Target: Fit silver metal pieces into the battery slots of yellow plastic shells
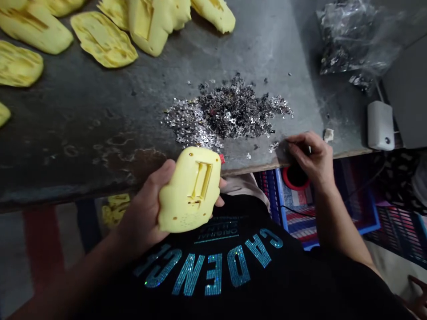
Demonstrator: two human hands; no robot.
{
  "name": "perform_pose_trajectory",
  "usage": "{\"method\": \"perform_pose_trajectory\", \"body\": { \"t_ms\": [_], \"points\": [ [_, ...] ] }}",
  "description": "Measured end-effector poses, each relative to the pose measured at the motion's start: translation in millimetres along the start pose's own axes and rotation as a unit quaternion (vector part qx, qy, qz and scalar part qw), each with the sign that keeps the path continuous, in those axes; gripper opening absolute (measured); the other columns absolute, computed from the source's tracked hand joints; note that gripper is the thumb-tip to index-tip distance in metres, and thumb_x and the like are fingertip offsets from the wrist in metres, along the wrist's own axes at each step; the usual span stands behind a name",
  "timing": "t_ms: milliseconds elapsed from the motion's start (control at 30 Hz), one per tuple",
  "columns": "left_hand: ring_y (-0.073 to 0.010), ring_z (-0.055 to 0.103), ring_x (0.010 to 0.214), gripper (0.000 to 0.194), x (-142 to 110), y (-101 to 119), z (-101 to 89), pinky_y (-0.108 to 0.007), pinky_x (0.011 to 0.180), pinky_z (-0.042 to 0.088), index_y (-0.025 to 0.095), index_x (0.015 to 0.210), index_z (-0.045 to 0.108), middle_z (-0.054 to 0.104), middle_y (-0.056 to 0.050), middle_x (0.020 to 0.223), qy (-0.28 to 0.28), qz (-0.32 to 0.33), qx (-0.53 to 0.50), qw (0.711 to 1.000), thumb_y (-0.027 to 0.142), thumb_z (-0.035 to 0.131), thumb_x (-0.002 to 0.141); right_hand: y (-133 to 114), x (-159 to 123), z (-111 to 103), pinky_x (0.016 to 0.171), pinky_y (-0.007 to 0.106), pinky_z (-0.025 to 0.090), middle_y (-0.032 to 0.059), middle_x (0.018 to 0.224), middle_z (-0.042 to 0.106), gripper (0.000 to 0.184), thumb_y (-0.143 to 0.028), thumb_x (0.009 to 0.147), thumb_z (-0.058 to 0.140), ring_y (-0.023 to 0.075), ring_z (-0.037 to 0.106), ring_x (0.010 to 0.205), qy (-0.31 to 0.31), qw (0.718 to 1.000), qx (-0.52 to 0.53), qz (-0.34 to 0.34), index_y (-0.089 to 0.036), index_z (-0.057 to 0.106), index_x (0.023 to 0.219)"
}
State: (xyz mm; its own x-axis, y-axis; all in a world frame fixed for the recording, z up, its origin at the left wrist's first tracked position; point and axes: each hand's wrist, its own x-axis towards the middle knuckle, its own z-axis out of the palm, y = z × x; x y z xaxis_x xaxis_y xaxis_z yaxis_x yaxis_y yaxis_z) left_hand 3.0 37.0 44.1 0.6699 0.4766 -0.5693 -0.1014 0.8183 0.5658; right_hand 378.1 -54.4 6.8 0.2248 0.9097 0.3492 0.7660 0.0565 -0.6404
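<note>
My left hand (147,209) is shut around a hollow yellow plastic shell (188,191), holding it above the table's near edge with its inner side and a moulded rectangular slot facing up. A small red piece (222,158) shows at the shell's top edge. My right hand (308,158) rests at the table edge, fingers curled together beside a heap of small metal pieces (227,111). I cannot tell whether those fingers pinch anything. Several similar yellow shells (103,39) lie along the far side of the dark metal table (83,133).
A clear plastic bag of metal pieces (347,42) lies at the far right, next to a white box (380,125) and a grey panel (407,89). A red-rimmed black round object (295,175) sits below the table edge. Another hand (416,298) shows at the lower right corner.
</note>
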Motion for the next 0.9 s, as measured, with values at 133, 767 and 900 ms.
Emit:
{"method": "perform_pose_trajectory", "body": {
  "t_ms": [133,767,900],
  "points": [
    [-0.0395,0.091,0.118,0.077,2.2,-7.6,-2.2,-0.043,0.096,0.074,0.019,0.163,0.070,0.091,-0.015,0.138,-0.028,-0.006,-0.045,0.999,0.073,0.067,0.109,-5.9,-1.6,2.5,0.085,0.040,0.054,0.0019,0.099,0.080,0.009,-0.026,0.106,0.080,0.0231,0.076,0.091,-0.045,0.997,-0.056,-0.021,-0.029,0.086,0.112],
    [-0.0368,0.090,0.126,0.062,10.8,-21.1,-1.8,-0.043,0.102,0.072,0.026,0.158,0.078,0.089,-0.011,0.144,-0.122,-0.036,-0.115,0.985,0.069,0.067,0.114,3.5,1.8,0.4,0.088,0.043,0.062,0.0024,0.101,0.078,0.010,-0.030,0.107,0.080,0.0248,0.076,0.093,-0.042,0.996,-0.079,0.007,-0.031,0.086,0.115],
    [-0.0379,0.091,0.122,0.066,12.3,-25.2,4.8,-0.044,0.101,0.072,0.023,0.157,0.076,0.090,-0.013,0.141,-0.127,-0.064,-0.148,0.979,0.067,0.079,0.108,-9.7,2.2,-2.5,0.080,0.042,0.061,0.0032,0.099,0.084,0.012,-0.024,0.105,0.084,0.0258,0.079,0.088,-0.015,0.999,-0.038,-0.018,-0.034,0.089,0.109]
  ]
}}
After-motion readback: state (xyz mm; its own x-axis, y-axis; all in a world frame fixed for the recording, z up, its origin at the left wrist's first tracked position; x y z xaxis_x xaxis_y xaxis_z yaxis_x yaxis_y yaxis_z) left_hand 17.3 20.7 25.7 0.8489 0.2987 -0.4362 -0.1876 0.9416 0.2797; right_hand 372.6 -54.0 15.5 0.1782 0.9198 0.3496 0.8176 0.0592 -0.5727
